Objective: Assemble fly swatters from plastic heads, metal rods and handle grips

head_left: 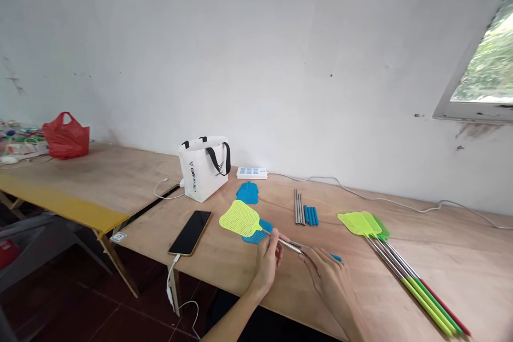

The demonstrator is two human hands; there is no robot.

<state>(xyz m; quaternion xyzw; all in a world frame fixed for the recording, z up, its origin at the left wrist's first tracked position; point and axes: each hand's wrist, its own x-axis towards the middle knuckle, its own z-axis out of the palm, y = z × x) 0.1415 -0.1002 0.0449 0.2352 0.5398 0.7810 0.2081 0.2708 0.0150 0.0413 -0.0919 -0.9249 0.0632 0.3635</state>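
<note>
A yellow swatter is held low over the table near its front edge, its mesh head up and to the left, its metal rod running down to the right between both hands. The rod is pinched near the head by the left hand, fingers closed narrowly round it. The rod's lower end is gripped by the right hand, fingers curled shut; a blue grip is seen just past that hand. A blue head lies under the swatter. A phone is placed to the left, finished swatters to the right, spare rods and blue sleeves beyond.
</note>
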